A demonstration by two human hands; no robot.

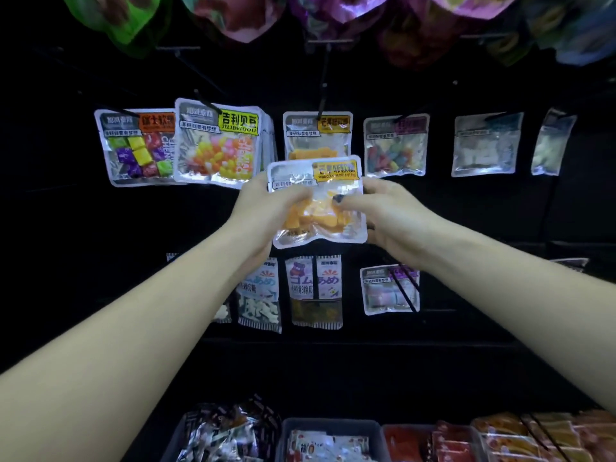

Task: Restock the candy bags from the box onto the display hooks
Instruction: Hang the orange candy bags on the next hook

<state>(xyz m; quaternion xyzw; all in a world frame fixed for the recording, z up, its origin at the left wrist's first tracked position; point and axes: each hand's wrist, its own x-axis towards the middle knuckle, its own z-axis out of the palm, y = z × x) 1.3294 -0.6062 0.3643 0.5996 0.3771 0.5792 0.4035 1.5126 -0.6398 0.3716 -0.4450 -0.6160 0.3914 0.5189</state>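
I had both hands up at the display wall (483, 211). Bins sat nearest me along the bottom edge: I counted four, a dark bin (186, 435) of silver-wrapped packs, a grey bin (333, 425) of white-and-red packs, one (400, 435) of red packs, one (533, 428) of orange packs at the right corner.

Mango candy bag (316, 201) was held between my hands, in front of the middle of the wall: clear pouch, silver-white border, grey header, yellow label, orange chunks inside. It tilted slightly and was on no hook.

Left hand (263, 208) gripped the bag's left edge, fingers curled around it. Right hand (383, 211) pinched the right side, dark-nailed thumb on the front film, fingers behind.

Lower hook row, partly behind my arms: I made out three bags clearly, two striped-edge ones (316, 291) with Japanese print and a pale one (390, 288); more to the left were hidden.

Upper hook row, six stacks: cubed sweets (136, 148), jelly beans (220, 145), a matching mango bag (316, 133) right behind mine, pastel pieces (395, 145), two pale bags (486, 143) I couldn't read.

Foil bags (233, 15) hung along the top edge, blurred.
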